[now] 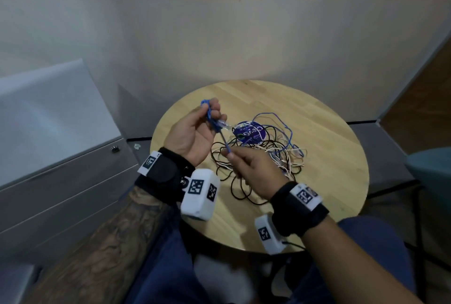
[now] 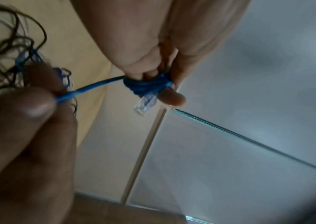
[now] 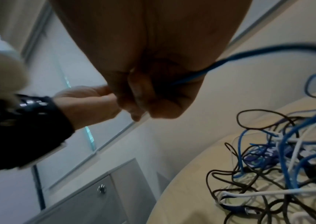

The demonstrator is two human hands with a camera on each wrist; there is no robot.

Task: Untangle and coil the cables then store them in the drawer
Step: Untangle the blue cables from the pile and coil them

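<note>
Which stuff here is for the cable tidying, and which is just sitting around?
For the job:
- blue cable, wound round the left hand, pinched by the right hand
- cable tangle on the round table
- drawer cabinet

Just lying about:
- purple round sticker under the tangle
- teal chair

Your left hand, top centre, holds blue cable wound round its fingers, clear plug dangling, while your right hand pinches the strand lower left.
</note>
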